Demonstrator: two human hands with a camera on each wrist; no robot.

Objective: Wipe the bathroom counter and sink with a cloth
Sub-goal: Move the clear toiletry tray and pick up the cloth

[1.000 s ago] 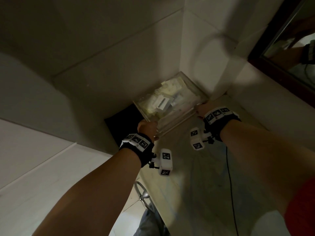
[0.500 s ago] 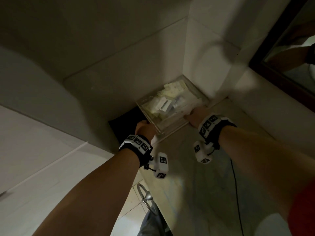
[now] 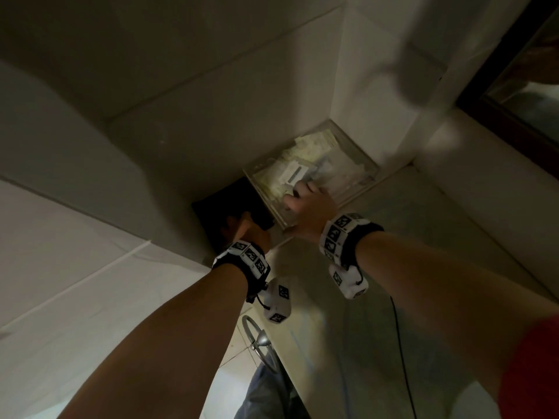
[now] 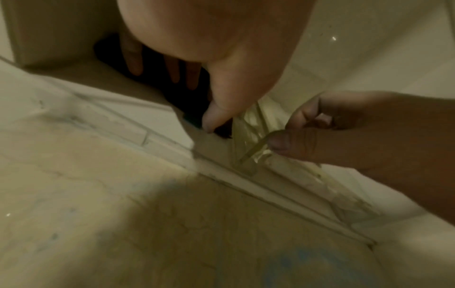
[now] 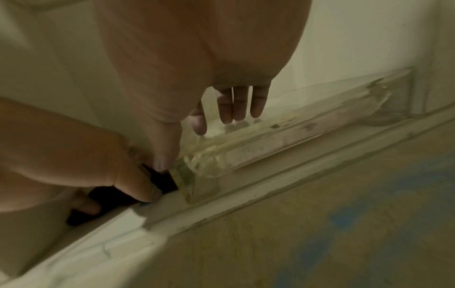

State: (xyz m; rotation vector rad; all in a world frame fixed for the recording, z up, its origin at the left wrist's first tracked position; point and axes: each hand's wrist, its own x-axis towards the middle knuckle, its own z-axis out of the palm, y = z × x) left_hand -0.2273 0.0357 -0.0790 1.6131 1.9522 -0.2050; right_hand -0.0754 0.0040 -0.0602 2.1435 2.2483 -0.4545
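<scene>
The left hand (image 3: 242,229) lies on a dark cloth (image 3: 223,207), seemingly, fingers spread, grip released; just right of it the right hand (image 3: 308,204) pinches the clear tray (image 3: 360,155) corner; lift the tray, then sweep the bench (image 3: 378,267) beneath.
</scene>
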